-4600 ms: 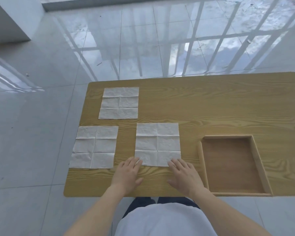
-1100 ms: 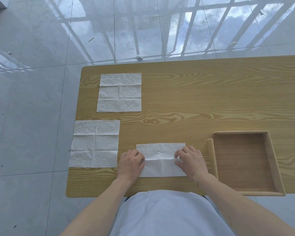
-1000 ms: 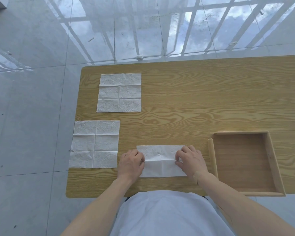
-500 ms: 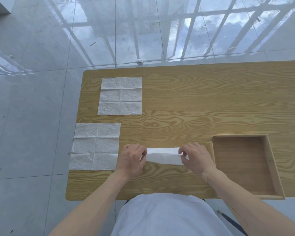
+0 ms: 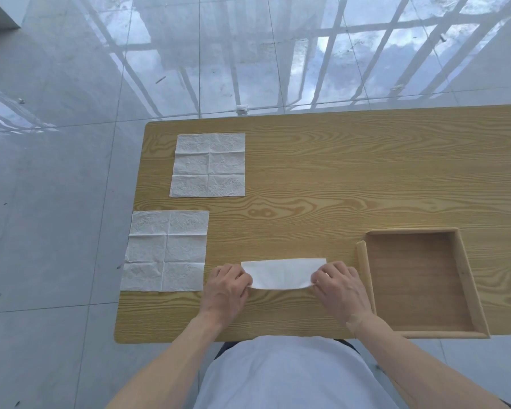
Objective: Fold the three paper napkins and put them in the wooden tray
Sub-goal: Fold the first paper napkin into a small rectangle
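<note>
Wooden table (image 5: 337, 178) on a glossy tiled floor (image 5: 56, 84), head view.
Left hand (image 5: 226, 286) and right hand (image 5: 341, 286) each pinch one end of a folded napkin (image 5: 281, 274), near edge bowed. Two unfolded napkins lie flat: one at the left edge (image 5: 165, 250), one behind it (image 5: 208, 165). Wooden tray (image 5: 466, 281) just right of the right hand, nothing in it.

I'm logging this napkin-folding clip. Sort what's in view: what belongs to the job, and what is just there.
Job:
- folded napkin, pinched at its ends by left hand and right hand
- near flat napkin
- far flat napkin
- wooden tray, nothing in it

Just there:
- table
- tiled floor
- nothing loose on the table
</note>
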`<state>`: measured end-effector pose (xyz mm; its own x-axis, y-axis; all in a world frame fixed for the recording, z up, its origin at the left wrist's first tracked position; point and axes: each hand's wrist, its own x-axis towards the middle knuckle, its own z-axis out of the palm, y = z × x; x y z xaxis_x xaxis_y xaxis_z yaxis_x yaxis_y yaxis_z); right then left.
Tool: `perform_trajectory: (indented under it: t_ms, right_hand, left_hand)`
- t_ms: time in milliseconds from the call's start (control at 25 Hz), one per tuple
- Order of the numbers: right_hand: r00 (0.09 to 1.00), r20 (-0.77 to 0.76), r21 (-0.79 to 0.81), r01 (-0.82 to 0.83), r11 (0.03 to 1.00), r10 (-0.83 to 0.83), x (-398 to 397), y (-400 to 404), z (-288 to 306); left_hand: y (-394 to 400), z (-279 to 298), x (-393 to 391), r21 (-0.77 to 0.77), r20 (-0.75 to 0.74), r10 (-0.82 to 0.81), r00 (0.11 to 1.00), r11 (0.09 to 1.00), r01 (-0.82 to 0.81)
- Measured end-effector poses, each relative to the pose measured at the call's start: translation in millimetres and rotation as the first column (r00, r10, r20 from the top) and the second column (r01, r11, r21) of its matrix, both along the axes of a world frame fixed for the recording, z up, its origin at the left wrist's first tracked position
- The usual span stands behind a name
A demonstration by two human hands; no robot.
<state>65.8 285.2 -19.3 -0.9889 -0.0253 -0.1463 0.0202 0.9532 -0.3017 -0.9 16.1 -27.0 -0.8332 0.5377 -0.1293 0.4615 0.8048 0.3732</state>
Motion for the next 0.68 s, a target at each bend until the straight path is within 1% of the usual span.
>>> perform_trajectory:
  t_ms: [240, 440, 520, 600, 680]
  right_hand:
    - [0.997, 0.071, 0.047, 0.004, 0.999, -0.007, 10.8, -12.7, -5.0]
    - [0.999, 0.030, 0.048, -0.015, 0.999, 0.014, 6.5, -29.4, -8.2]
    - [0.996, 0.067, 0.070, -0.063, 0.996, 0.058, 3.7, -42.1, -13.8]
    - [0.985, 0.146, 0.087, -0.106, 0.991, 0.092, 0.6, -52.8, -22.7]
    - [0.981, 0.176, 0.097, -0.103, 0.990, 0.084, -3.2, -58.9, -31.6]
  left_hand:
    - [-4.0, -2.9, 10.0, -0.095, 0.048, 0.021, 0.999, 0.995, -0.016]
    - [10.3, 1.6, 12.2, -0.060, 0.015, 0.052, 0.999, 0.997, -0.051]
    - [23.7, -0.2, 16.5, -0.090, 0.045, 0.009, 0.999, 0.996, -0.005]
    - [37.2, -5.8, 20.0, -0.197, 0.113, -0.056, 0.992, 0.977, 0.077]
    - [46.8, -15.5, 20.6, -0.243, 0.170, -0.087, 0.981, 0.962, 0.128]
